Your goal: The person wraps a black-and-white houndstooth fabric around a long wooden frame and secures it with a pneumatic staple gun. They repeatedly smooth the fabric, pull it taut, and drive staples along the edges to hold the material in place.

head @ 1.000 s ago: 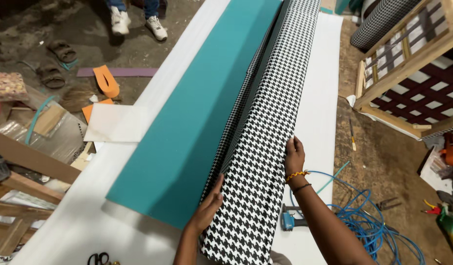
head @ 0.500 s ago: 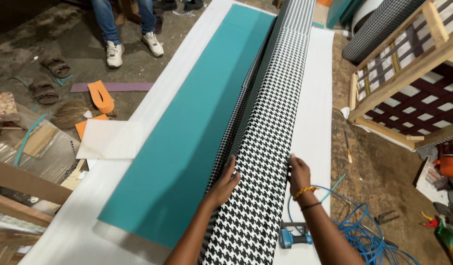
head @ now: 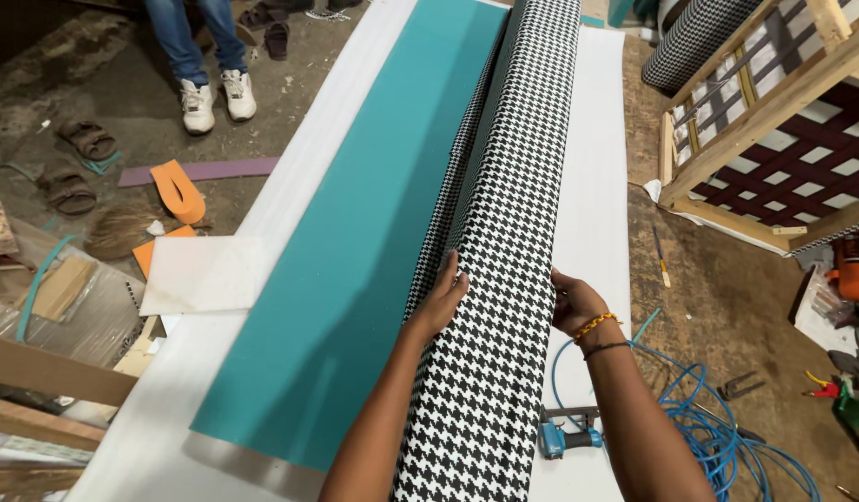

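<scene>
Left hand (head: 441, 302): shifted from lower edge up onto left flank of houndstooth panel (head: 504, 279), fingers together, flat. Right hand (head: 574, 305): stays on right edge, fingers curled over fabric. Panel lies along white sheet (head: 597, 186), beside teal foam (head: 374, 232). Smoothing proceeds upward.

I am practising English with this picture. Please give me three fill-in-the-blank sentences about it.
1. Both hands, left hand and right hand, rest on the long black-and-white ____ fabric panel.
2. Left of it lies a flat ____ foam sheet.
3. The coiled air hose is ____.

Missing words: houndstooth; teal; blue
</scene>
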